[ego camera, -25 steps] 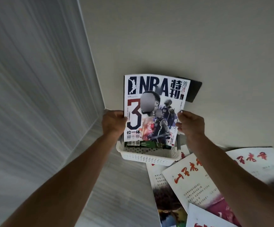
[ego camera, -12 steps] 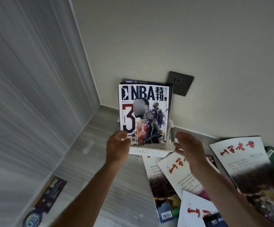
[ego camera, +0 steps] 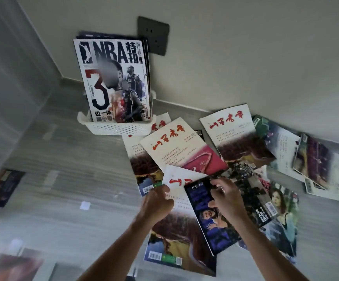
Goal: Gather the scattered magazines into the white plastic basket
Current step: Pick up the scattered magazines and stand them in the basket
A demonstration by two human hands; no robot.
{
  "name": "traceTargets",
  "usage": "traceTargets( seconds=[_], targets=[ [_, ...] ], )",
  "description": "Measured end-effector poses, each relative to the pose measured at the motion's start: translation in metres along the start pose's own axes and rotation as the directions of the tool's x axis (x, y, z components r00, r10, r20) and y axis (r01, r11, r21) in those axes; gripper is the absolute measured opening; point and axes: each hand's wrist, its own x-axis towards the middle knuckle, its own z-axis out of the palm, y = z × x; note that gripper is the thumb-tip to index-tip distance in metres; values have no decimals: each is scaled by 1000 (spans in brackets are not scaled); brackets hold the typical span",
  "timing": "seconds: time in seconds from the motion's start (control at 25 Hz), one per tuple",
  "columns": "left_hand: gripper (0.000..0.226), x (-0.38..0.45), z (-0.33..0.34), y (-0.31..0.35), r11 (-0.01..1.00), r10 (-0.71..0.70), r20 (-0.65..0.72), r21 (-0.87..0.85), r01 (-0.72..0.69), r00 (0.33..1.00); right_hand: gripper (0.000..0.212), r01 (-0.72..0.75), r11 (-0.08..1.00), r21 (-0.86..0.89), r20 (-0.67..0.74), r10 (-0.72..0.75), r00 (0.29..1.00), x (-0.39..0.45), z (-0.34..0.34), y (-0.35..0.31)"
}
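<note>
I note the glossy NBA magazine now stands released in the white perforated plastic basket; left hand open and empty, right hand settling loosely on the dark blue magazine, not yet gripped.

You are looking down at a grey, wood-grain floor that meets the wall at a pale skirting. The white plastic basket sits on it close to that wall. Just right of the basket, magazines lie overlapping on the floor: a white one with red script nearest it, another like it further right, and a blurred spread beyond that, running along the wall. Nearer you than the basket lies a dark blue magazine atop a white one. Well left of the basket, a dark magazine lies against the side wall. A small white scrap rests between.
</note>
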Motion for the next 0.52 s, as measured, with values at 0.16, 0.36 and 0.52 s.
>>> traceTargets(
  seconds=[0.16, 0.36, 0.52],
  targets=[
    [30, -8, 39, 12, 992, 112, -55, -47, -114, 992, 62, -315, 854, -413, -135, 285, 949, -17, -23, 50],
    [32, 10, 66, 42, 930, 325, -178, 240, -280, 929, 84, -165, 807, -568, 31, 221, 975, -38, -4, 67],
    [62, 22, 70, 53, 878, 266, -46, 424, -222, 963, 88, -111, 771, -627, 51, 183, 982, -41, 2, 77]
  ],
)
